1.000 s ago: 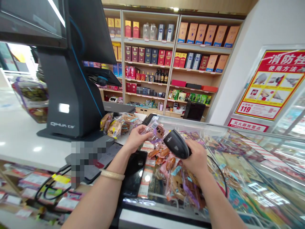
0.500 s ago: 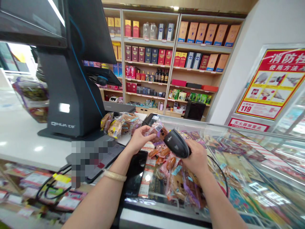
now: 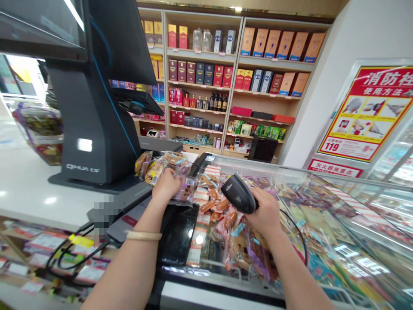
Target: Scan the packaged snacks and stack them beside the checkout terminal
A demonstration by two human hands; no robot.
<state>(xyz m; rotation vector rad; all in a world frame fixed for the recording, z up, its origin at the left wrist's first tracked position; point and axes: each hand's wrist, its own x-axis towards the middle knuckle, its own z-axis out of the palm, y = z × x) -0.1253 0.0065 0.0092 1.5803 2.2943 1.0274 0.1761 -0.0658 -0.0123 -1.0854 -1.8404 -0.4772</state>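
Note:
My left hand is closed on a clear-and-purple snack packet, which shows a barcode and sticks out to the right of the fingers. It is beside a small pile of similar bagged snacks at the foot of the register screen. Part of the grip is hidden behind the back of the hand. My right hand is wrapped round a black barcode scanner, held with its head pointing up and left. Beneath the scanner, several packets of sausages and brown snacks lie on the glass counter.
A large register screen on a black stand rises at the left on a white counter. A dark phone-like device lies by my left forearm. The scanner's cable loops at the right. Shelves of boxed bottles stand behind.
My left hand has carried the purple packet left and down, from in front of the scanner to the pile by the register. My right hand and the scanner have hardly moved.

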